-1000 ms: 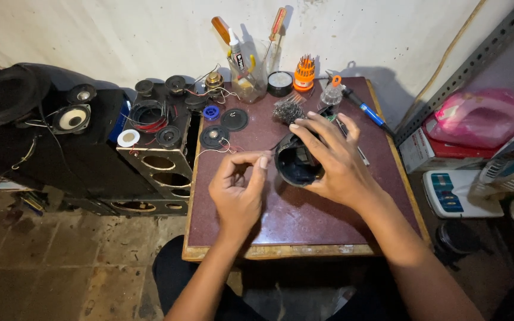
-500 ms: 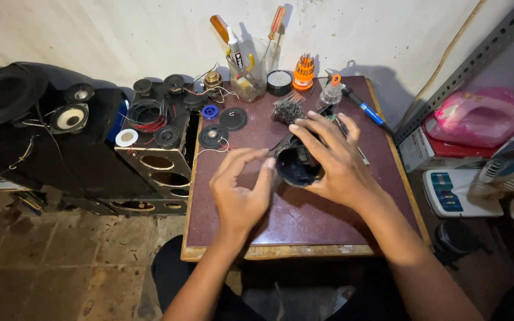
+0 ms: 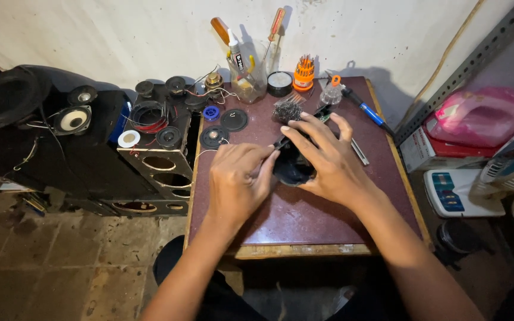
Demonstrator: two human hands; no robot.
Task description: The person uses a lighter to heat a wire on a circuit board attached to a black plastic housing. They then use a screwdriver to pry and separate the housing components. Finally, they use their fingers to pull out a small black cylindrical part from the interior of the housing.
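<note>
Head view: black speaker cone (image 3: 292, 169) on the table (image 3: 304, 220), between both hands, right hand (image 3: 328, 160) cupped over it, left hand (image 3: 236, 181) pinching its edge.

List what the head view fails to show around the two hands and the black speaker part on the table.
- Black speaker part: mostly covered by the right hand, so its shape is unclear.
- Left hand: its fingertips curl inward, so whatever they pinch is hidden.
- Thin dark tool between the hands: too small to identify.
- Table: its near edge hides the person's lap.
</note>
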